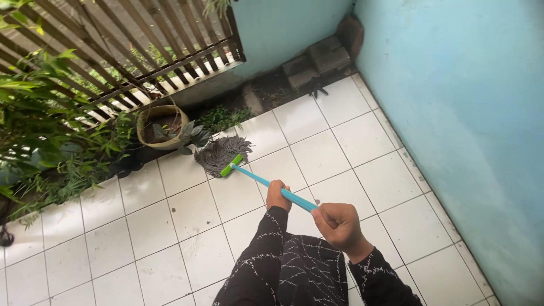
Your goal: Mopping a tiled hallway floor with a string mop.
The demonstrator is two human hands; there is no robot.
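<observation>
I hold a mop by its light blue handle [258, 180] with both hands. My left hand [277, 194] grips the handle further down, towards the head. My right hand [339, 224] is closed around the upper end, close to my body. The grey string mop head [220, 152], joined by a green clamp [230, 165], rests on the white floor tiles [317, 153] next to a potted plant. Both my sleeves are black with thin white lines.
A round tan pot [161, 126] with a leafy plant stands by the mop head. Green plants [45, 130] and a slatted wooden fence [141, 45] fill the upper left. Light blue walls [464, 113] meet at a corner with grey bricks [320, 59].
</observation>
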